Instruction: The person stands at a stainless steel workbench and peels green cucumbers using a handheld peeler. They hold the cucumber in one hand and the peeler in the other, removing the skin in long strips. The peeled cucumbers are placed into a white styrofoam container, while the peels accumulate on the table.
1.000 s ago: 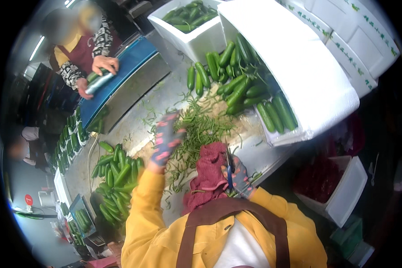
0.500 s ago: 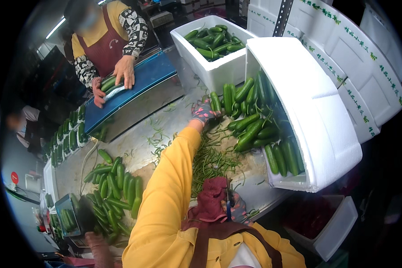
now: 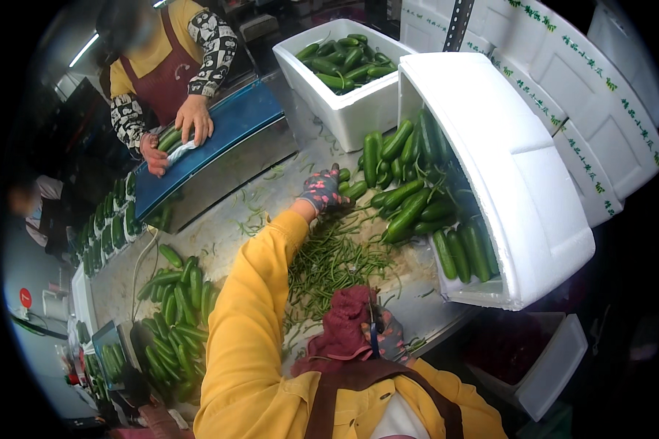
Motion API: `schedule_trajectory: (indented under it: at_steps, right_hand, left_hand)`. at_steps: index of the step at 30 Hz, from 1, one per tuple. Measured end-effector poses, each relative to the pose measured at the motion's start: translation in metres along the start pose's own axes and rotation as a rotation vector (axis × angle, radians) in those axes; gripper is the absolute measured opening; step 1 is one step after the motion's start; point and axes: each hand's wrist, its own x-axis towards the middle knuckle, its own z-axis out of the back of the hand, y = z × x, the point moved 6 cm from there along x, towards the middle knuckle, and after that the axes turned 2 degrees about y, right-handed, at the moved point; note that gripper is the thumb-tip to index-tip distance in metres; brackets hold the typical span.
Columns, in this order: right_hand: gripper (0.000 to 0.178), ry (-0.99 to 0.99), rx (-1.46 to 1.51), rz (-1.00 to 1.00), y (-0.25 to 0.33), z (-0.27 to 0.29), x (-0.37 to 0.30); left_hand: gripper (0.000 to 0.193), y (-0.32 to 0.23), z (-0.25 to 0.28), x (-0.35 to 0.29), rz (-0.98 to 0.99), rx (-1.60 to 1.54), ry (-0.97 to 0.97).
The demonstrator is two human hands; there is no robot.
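while the right hand (image 3: 392, 341) grips a blue-handled tool (image 3: 374, 338), the left hand (image 3: 323, 189) touches a cucumber (image 3: 356, 191). whether it holds it, i cannot tell.

Cannot fully see the right hand (image 3: 392, 340) behind a blue-handled tool (image 3: 374, 339), too small to identify; cannot make out shadowed contents inside the white bin (image 3: 558, 364).
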Motion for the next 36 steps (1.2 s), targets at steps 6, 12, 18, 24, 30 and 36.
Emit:
schedule_trajectory:
  at_steps: [6,12,18,24,30,36]
  right_hand:
    - [0.03,-0.027,0.111,0.003,-0.013,0.001,0.005]
    - [0.026,-0.141,-0.689,0.321,-0.012,0.008,0.013]
    - [0.022,0.115,-0.032,-0.065,-0.013,0.006,0.015]
    - [0.036,0.332,0.808,-0.14,-0.011,-0.001,0.009]
    - [0.037,0.058,0.167,0.072,0.027,0.004,-0.012]
    - [0.044,0.244,0.524,0.217,0.089,-0.026,-0.011]
  left_hand:
    - [0.062,-0.003,0.009,-0.008,-0.13,-0.035,-0.108]
    - [0.047,-0.022,0.001,-0.036,-0.137,0.109,-0.029]
    - [0.047,-0.026,-0.005,-0.049,-0.045,0.08,0.014]
    - [0.054,-0.007,0.012,-0.089,-0.205,-0.218,-0.194]
    - [0.07,-0.016,0.022,-0.202,-0.32,-0.485,-0.472]
    - [0.074,-0.026,-0.045,-0.294,-0.586,-0.514,-0.491]
